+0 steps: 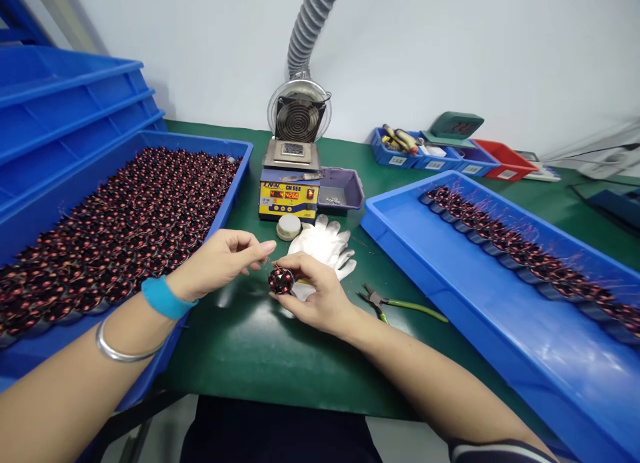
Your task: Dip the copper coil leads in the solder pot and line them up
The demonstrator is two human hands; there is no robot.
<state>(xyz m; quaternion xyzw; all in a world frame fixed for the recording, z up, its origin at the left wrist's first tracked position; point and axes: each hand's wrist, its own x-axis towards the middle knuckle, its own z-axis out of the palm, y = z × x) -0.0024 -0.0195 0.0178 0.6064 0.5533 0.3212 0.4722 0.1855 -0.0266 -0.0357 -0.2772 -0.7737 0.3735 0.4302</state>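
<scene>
Evidently, in the head view, the small wound part (281,281) is held just above the green counter (225,363), near the person's side of the white gloves (325,246). The right hand (320,293) grasps it by its rim, thumb below and fingers above, with the dark, copper-dotted face turned outward. The left hand (220,263) has thumb and forefinger closed together on a thin wire (271,261) at the part's upper edge; its other fingers curl loosely.

The body looks compact and rigid, probably light enough for a fingertip grip, though rather dense for its size if the core is metal. The outer ring seems the right place to take hold: it should bear a firm squeeze, while pressure on the windings in the face could scrape their coating. A smooth rim might turn between bare fingers, so opposed contact on both sides suits it. The wire is another matter: thin, springy, easy to kink, and likely to break at its root under a sharp tug. It wants a light pinch near the end and a gentle pull.

Similar parts stand packed in the left tray (247,157) and in a band along the right tray (500,303), their fine leads sticking up and apt to snag. Green-handled cutters (380,303) lie beside the gloves.
</scene>
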